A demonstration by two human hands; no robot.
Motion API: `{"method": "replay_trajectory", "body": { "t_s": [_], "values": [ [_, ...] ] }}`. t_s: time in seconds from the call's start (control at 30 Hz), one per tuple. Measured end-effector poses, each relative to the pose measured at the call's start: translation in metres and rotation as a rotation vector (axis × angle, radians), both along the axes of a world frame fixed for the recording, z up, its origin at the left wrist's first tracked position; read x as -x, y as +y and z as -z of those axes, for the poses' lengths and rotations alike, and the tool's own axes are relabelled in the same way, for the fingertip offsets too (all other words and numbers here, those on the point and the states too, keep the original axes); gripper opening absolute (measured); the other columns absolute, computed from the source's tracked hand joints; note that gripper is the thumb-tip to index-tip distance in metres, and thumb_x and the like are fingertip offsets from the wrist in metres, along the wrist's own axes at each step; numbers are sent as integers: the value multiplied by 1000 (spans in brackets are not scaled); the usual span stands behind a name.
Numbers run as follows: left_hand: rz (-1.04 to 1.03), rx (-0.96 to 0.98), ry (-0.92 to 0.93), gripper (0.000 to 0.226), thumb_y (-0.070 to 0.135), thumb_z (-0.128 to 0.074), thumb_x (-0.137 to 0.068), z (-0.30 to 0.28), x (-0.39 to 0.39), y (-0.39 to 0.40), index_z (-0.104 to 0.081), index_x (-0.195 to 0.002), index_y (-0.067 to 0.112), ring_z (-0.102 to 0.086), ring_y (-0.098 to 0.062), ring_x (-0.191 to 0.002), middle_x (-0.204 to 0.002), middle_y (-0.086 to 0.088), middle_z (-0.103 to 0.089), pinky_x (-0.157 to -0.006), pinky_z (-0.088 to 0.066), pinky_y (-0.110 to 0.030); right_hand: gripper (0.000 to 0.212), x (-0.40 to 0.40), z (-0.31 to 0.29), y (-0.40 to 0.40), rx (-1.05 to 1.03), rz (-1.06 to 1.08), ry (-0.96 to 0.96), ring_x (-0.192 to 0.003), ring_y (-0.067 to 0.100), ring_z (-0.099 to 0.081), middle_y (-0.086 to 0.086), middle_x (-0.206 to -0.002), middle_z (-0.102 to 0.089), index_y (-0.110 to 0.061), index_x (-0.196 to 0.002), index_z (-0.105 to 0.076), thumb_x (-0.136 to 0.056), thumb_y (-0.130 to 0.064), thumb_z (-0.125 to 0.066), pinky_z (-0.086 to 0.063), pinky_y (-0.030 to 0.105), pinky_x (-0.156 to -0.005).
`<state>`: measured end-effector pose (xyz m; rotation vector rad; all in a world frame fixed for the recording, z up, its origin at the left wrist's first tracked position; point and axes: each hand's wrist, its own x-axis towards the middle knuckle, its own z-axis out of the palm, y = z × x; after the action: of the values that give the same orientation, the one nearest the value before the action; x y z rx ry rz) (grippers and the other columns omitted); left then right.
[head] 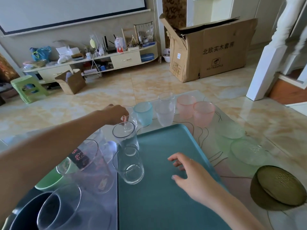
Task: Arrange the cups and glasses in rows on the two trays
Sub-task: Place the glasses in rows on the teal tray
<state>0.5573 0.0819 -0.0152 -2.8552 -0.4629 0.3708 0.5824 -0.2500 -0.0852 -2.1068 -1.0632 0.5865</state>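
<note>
Two fingertips of left hand [116, 113] pinch far rim of clear glass [125, 136], likely setting it behind second clear glass [128, 166] to build row along left edge of teal tray [166, 196]. Right hand [187, 171] hovers over tray, fingers spread, holding nothing. Coloured cups [201, 112] wait beyond tray.

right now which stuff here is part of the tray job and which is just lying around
Job:
teal tray
two clear glasses on it
blue cup
frosted cups
pink cups
left hand
right hand

Lying about:
cardboard box
green stool
</note>
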Motion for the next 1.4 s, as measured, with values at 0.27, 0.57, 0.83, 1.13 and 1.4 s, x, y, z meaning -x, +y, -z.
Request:
{"method": "replay_trajectory", "body": {
  "t_s": [0.27, 0.57, 0.83, 1.13, 1.4],
  "values": [
    [-11, -43, -141, 8, 24, -59, -89, -22, 19, 3, -67, -89, 23, -57, -14, -98, -102, 6, -65, -89, -36, -30, 37, 2, 1, 1, -8, -17, 36, -102, 6, -54, -14, -115, -50, -39, -119, -45, -89, -21, -58, -49, 26, -88],
    [-75, 216, -490, 15, 28, -66, -84, -128, 70, -51, -60, -73, 37, -55, -7, -79, -83, 21, -60, -75, -40, -30, 33, 7, -24, 1, -207, -31, 65, -105, 5, -55, -11, -108, -55, -32, -112, -52, -86, -14, -63, -45, 24, -96],
    [148, 266, -301, 5, 32, -59, -88, -154, 82, -175, -63, -88, 30, -53, 5, -86, -90, 20, -61, -78, -34, -15, 79, 18, -53, -8, -579, -9, 171, -123, 0, -44, -22, -135, -39, -40, -139, -27, -76, -32, -73, -38, 22, -102],
    [307, 288, -90, 11, 32, -66, -83, -98, 101, -226, -67, -94, 30, -53, 0, -88, -93, 17, -64, -95, -29, -20, 97, 30, -43, -14, -495, -93, 338, -114, 13, -58, 3, -120, -60, -30, -124, -37, -43, -52, -85, -44, 40, -104],
    [42, 246, 22, 48, 20, -70, -77, -68, 119, -169, -56, -122, 27, -46, -15, -118, -128, 2, -54, -102, -37, -33, 80, 72, -7, 7, -362, -155, 185, -99, 5, -54, -14, -112, -54, -41, -112, -34, -56, -30, -89, -38, 4, -76]
  ]
}}
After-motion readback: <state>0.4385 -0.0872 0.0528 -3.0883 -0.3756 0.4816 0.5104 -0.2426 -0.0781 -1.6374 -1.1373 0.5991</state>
